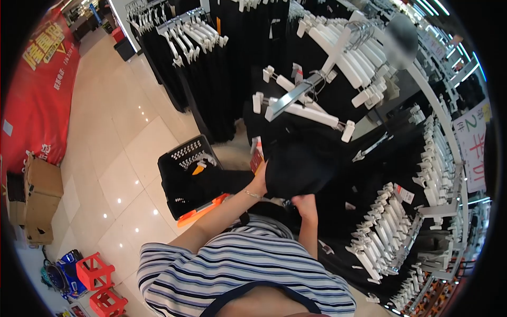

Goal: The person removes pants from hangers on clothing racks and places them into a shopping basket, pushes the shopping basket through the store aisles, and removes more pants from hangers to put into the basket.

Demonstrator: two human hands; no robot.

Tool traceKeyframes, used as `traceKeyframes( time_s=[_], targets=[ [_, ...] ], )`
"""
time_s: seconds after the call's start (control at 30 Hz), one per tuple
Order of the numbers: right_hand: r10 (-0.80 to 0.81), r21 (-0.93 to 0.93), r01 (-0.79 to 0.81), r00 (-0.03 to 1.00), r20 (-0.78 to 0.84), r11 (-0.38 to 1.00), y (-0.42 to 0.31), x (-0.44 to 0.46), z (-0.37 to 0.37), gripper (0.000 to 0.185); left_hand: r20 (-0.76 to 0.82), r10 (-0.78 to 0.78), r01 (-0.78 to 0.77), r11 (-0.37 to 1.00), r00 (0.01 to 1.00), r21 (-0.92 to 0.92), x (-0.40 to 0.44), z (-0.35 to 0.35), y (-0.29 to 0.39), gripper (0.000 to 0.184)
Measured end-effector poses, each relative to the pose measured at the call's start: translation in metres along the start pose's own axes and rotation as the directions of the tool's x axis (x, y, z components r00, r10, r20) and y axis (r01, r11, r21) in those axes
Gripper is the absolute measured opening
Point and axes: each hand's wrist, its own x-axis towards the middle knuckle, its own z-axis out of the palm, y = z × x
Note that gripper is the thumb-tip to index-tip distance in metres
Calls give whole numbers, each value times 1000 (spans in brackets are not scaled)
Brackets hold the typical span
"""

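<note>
A black garment (301, 164), possibly trousers, hangs in front of me below a white clip hanger (303, 112) on the end of a metal rack arm (296, 96). My left hand (258, 181) grips its left edge, with the fingers partly hidden behind the cloth. A red and yellow tag (257, 158) shows just above that hand. Near the garment's lower edge, my right hand (305, 206) is closed with curled fingers. Whatever it holds is hidden or too small to make out.
A black basket (174, 193) with an orange handle (203, 210) stands to my left. White hangers (380, 238) with black clothes crowd the racks at right and back. Red stools (96, 270), cardboard boxes (45, 193) and a red banner (39, 90) line the left side of the tiled floor (116, 153).
</note>
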Motion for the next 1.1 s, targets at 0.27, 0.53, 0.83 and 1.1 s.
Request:
traceKeyframes(
  time_s=[0.27, 0.53, 0.83, 1.1],
  targets=[
    [-50, 144, 136, 873, -486, 980, -57, 5, 2, 37, 215, 182, -264, 848, 960, 460, -50, 90, 27, 27],
    [-115, 348, 324, 855, -505, 880, -138, 1, -31, 37, 299, 169, -322, 736, 939, 595, -46, 80, 27, 39],
    [83, 372, 199, 780, -620, 907, -124, -12, -36, 48, 210, 150, -235, 845, 966, 480, -63, 59, 31, 40],
    [261, -72, -328, 849, -460, 942, 19, 0, -18, 50, -317, 330, -16, 715, 889, 699, -25, -53, 7, 39]
  ],
)
